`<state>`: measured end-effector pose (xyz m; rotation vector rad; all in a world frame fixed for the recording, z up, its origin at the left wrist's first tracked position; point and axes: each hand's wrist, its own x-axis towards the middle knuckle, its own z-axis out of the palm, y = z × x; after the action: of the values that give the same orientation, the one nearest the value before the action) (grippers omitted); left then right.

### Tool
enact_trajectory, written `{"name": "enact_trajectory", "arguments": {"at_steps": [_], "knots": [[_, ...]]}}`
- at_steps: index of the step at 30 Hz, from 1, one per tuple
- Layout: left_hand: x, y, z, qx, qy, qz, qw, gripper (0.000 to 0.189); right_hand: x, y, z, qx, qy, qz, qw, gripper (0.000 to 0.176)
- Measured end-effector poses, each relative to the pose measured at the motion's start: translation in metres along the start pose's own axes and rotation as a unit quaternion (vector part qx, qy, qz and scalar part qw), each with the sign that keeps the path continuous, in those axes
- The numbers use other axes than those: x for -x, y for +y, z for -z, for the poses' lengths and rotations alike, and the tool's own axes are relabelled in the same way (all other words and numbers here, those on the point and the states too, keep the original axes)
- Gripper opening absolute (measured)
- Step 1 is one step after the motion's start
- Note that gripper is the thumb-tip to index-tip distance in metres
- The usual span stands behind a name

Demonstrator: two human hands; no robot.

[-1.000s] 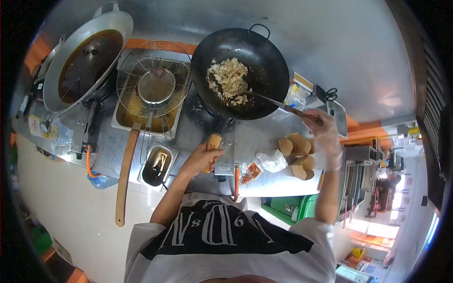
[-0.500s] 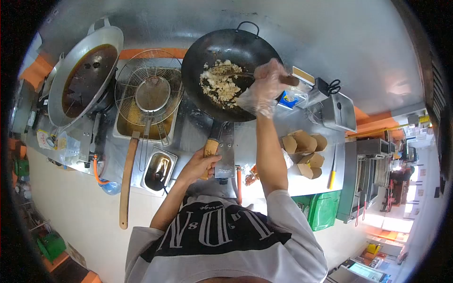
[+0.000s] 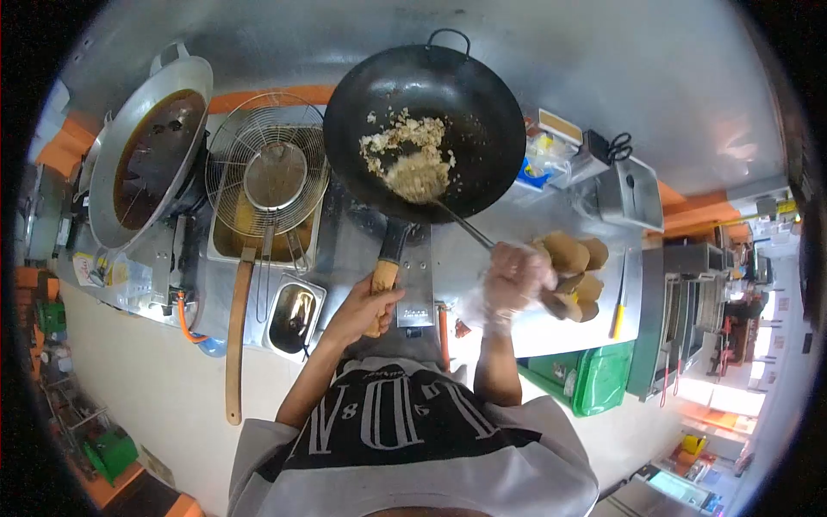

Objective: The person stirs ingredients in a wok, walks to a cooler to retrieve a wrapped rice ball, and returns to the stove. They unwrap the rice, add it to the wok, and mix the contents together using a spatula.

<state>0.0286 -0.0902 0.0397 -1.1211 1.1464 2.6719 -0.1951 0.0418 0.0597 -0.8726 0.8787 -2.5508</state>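
A black wok [image 3: 474,95] holds loose pale and brown food [image 3: 412,138] near its middle. My left hand [image 3: 366,308] is closed around the wok's wooden handle [image 3: 384,276]. A clear plastic glove covers my right hand [image 3: 517,280], which is blurred but closed on a metal ladle [image 3: 465,226]. The ladle's shaft slants up to the left over the wok's rim, and its head lies in the lower part of the food. Just right of my right hand stand open brown cartons [image 3: 568,252].
At the left a wide pan [image 3: 102,202] holds dark liquid. Beside it a wire strainer [image 3: 274,175] rests over a metal tray. A yellow-handled knife [image 3: 618,319], scissors [image 3: 620,146] and a metal container [image 3: 633,202] are at the right. A green bin [image 3: 603,383] stands below.
My right hand has moved down and away from the wok, to beside the cartons. The ladle now slants toward me, and the food has shifted. My left hand still holds the handle.
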Motion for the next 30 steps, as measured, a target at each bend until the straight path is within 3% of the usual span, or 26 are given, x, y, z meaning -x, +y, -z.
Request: {"name": "enact_trajectory", "arguments": {"at_steps": [3,8,9,13,16,18,20,22,24,25,26,28,30], "knots": [[0.002,0.006,-0.009,-0.001,-0.01,-0.016,1.0,0.032,-0.001,0.017,0.003,0.04,-0.02,0.058,0.997,0.043],[0.008,0.005,-0.012,-0.01,0.01,-0.012,1.0,0.029,-0.044,-0.035,-0.067,0.217,0.104,0.064,0.968,0.049],[0.009,0.002,-0.01,-0.002,0.005,-0.005,1.0,0.028,-0.034,-0.023,-0.034,0.131,0.081,0.071,0.985,0.048],[0.002,0.008,-0.011,-0.003,-0.007,-0.001,1.0,0.027,-0.032,0.011,-0.022,0.08,0.108,0.034,0.99,0.048],[0.011,0.009,-0.012,-0.028,0.027,0.005,0.999,0.027,-0.062,0.011,-0.065,0.158,0.166,0.047,0.972,0.044],[0.011,0.01,-0.002,-0.047,0.029,-0.003,0.998,0.03,-0.051,-0.006,-0.037,0.215,0.186,0.037,0.958,0.042],[0.018,0.02,-0.001,-0.058,0.037,-0.005,0.998,0.032,-0.033,-0.013,-0.004,0.052,0.038,-0.007,0.998,0.042],[0.02,0.02,-0.005,-0.055,0.049,0.018,0.997,0.032,-0.03,0.008,-0.016,0.035,0.007,0.015,0.999,0.044],[0.022,0.017,-0.004,-0.06,0.04,0.019,0.997,0.03,-0.036,0.045,-0.023,0.127,0.127,0.075,0.981,0.044],[0.02,0.021,-0.002,-0.072,0.033,0.011,0.997,0.028,-0.044,0.041,-0.018,0.139,0.027,0.018,0.99,0.038],[0.023,0.02,-0.001,-0.076,0.033,0.011,0.997,0.028,-0.046,0.029,-0.012,0.137,0.029,0.021,0.99,0.038],[0.021,0.019,0.002,-0.081,0.023,-0.009,0.996,0.028,-0.064,-0.022,-0.036,0.44,0.007,0.012,0.898,0.022],[0.021,0.02,0.007,-0.076,0.023,-0.02,0.997,0.027,-0.054,-0.084,-0.011,0.406,-0.002,-0.216,0.888,0.026]]}}
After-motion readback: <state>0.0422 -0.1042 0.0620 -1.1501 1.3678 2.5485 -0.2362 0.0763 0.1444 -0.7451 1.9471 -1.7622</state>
